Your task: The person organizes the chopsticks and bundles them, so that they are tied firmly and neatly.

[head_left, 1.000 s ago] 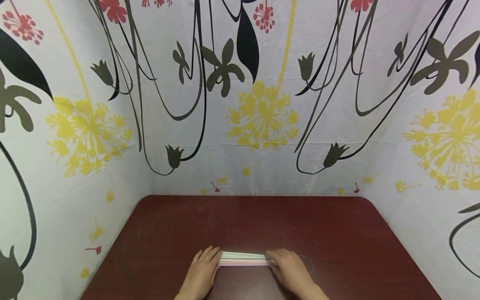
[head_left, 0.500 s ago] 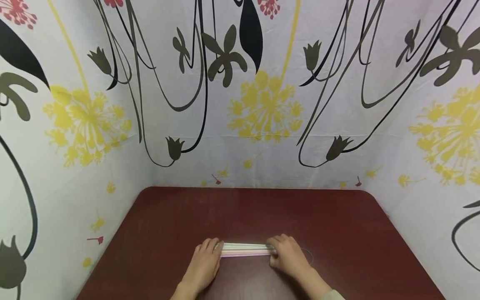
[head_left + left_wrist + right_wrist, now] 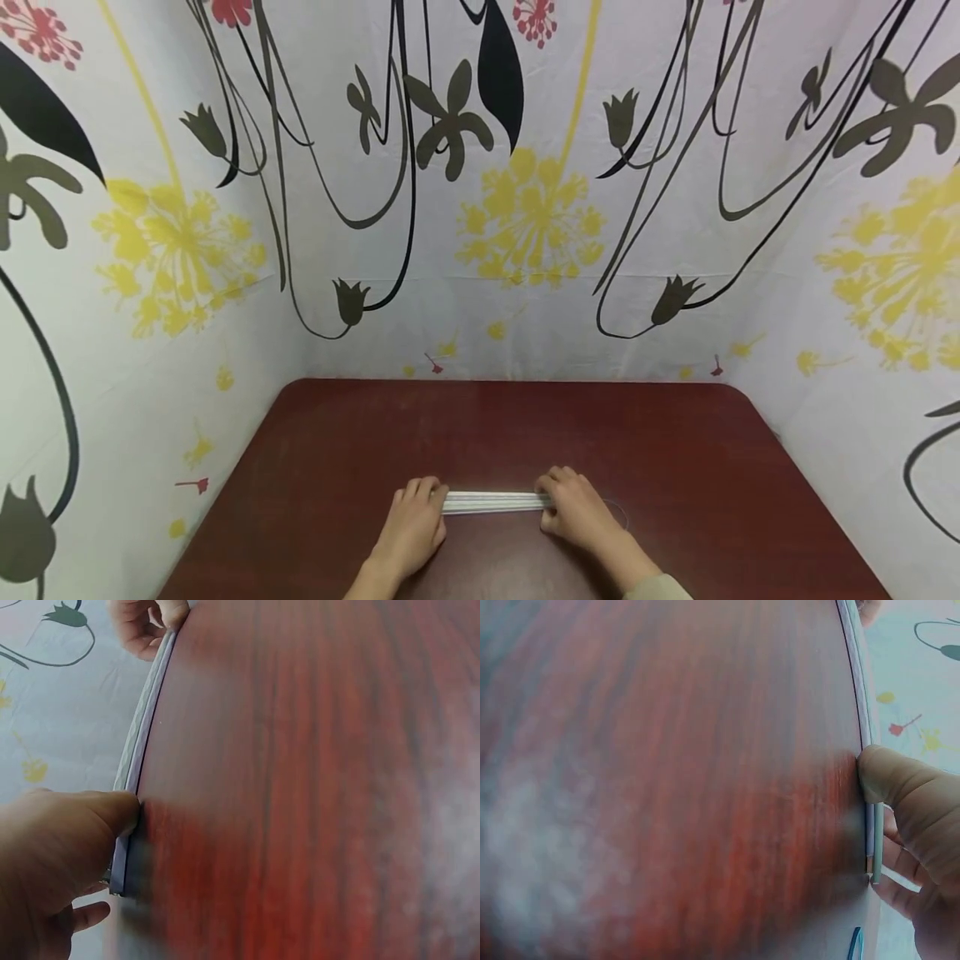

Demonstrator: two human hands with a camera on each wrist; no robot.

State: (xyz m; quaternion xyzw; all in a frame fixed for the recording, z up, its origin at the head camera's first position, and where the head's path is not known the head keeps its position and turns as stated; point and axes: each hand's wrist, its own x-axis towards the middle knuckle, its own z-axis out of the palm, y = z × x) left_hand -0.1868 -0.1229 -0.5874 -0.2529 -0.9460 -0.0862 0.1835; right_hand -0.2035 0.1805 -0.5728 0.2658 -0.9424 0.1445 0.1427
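A dark reddish-brown wooden table (image 3: 510,425) with rounded far corners stands pushed up against the flowered cloth walls. On its near half lies a bundle of pale straws (image 3: 495,502), flat and running left to right. A thin loop of thread (image 3: 621,512) lies on the wood just right of the bundle.

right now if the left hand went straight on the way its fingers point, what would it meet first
Its fingers already rest on the bundle of straws, so the left hand meets that first. Beyond lies bare table, then probably the flowered back wall; depth is unclear.
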